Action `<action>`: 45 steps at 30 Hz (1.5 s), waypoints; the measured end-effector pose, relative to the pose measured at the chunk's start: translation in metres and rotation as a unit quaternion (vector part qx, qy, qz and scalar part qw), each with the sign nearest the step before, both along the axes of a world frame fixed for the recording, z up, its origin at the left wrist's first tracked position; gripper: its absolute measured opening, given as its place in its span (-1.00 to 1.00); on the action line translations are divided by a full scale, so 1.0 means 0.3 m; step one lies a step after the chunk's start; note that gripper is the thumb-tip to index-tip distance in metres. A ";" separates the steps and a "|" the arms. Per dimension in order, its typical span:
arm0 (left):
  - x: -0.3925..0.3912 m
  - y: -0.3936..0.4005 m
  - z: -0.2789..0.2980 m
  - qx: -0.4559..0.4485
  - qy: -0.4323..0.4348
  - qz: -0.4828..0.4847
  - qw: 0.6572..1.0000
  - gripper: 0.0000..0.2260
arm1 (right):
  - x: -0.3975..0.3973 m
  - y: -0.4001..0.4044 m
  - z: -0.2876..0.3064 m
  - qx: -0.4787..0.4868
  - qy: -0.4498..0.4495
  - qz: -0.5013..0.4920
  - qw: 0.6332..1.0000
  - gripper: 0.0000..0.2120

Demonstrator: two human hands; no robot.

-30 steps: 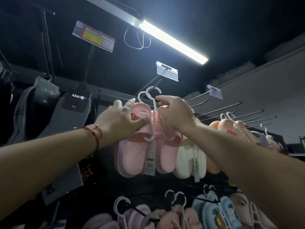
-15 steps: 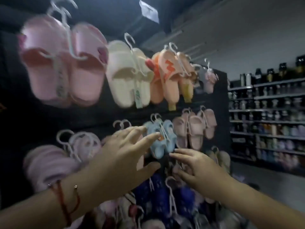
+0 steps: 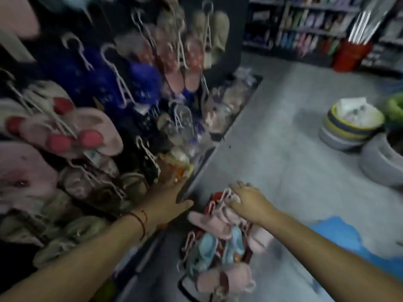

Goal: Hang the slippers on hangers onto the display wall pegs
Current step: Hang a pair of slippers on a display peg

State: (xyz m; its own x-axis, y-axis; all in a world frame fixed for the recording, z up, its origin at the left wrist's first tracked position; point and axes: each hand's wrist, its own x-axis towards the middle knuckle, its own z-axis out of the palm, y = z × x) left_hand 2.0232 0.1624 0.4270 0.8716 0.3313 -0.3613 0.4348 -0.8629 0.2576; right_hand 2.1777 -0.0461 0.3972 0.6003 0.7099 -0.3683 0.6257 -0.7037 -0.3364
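A red basket (image 3: 214,197) on the floor holds several pink and light-blue slippers on white hangers (image 3: 220,238). My right hand (image 3: 246,199) reaches down over its far end, fingers touching a white hanger hook on a pink slipper (image 3: 218,221); a closed grip does not show. My left hand (image 3: 172,199) is stretched out with straight fingers beside the basket, near the foot of the display wall (image 3: 218,3), and holds nothing. The wall on the left is hung with many slippers on hangers, blurred by motion.
A low shelf ledge (image 3: 235,99) with bagged slippers runs along the wall's foot. Stacked basins (image 3: 349,125) and a grey tub (image 3: 379,162) stand on the grey floor at right. A red bucket (image 3: 351,55) and stocked shelves are at the back. A blue sheet (image 3: 340,236) lies near right.
My view swung from the top pegs down to the floor. Both hands let go of the hung pink slippers and dropped toward the basket of slippers.
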 end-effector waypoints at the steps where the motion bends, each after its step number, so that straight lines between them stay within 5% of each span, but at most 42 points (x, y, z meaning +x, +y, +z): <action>1: -0.009 -0.030 -0.107 -0.019 0.023 0.009 1.000 -0.19 | -0.006 -0.036 -0.069 -0.011 0.023 -0.013 1.000 -0.41; 7: -0.126 -0.200 -0.624 -0.070 0.122 0.036 0.989 -0.21 | -0.080 -0.215 -0.504 -0.079 0.152 -0.092 0.981 -0.30; 12: -0.215 -0.270 -0.938 -0.137 0.178 0.040 0.974 -0.26 | -0.165 -0.306 -0.760 -0.120 0.232 -0.155 0.953 -0.49; 21: -0.264 -0.459 -1.282 -0.180 0.193 0.046 0.964 -0.50 | -0.341 -0.397 -1.198 -0.163 0.376 -0.402 0.819 -0.44; 26: -0.237 -0.597 -1.433 -0.359 0.214 0.223 0.881 -0.52 | -0.409 -0.404 -1.332 -0.077 0.420 -0.436 0.792 -0.55; 30: -0.168 -0.676 -1.497 -0.438 0.202 0.328 0.812 -0.82 | -0.393 -0.398 -1.392 -0.011 0.472 -0.525 0.708 -0.53; 32: -0.136 -0.686 -1.512 -0.458 0.193 0.362 0.789 -0.90 | -0.376 -0.392 -1.389 -0.002 0.477 -0.526 0.704 -0.55; 35: -0.095 -0.690 -1.492 -0.442 0.213 0.386 0.781 -0.76 | -0.355 -0.386 -1.342 -0.057 0.418 -0.418 0.805 -0.74; 39: -0.071 -0.676 -1.414 -0.420 0.202 0.401 0.788 -0.77 | -0.355 -0.398 -1.269 -0.037 0.351 -0.373 0.858 -0.84; 45: -0.047 -0.622 -1.322 -0.508 0.109 0.500 0.693 -0.76 | -0.377 -0.431 -1.127 0.094 0.223 -0.483 0.841 -0.84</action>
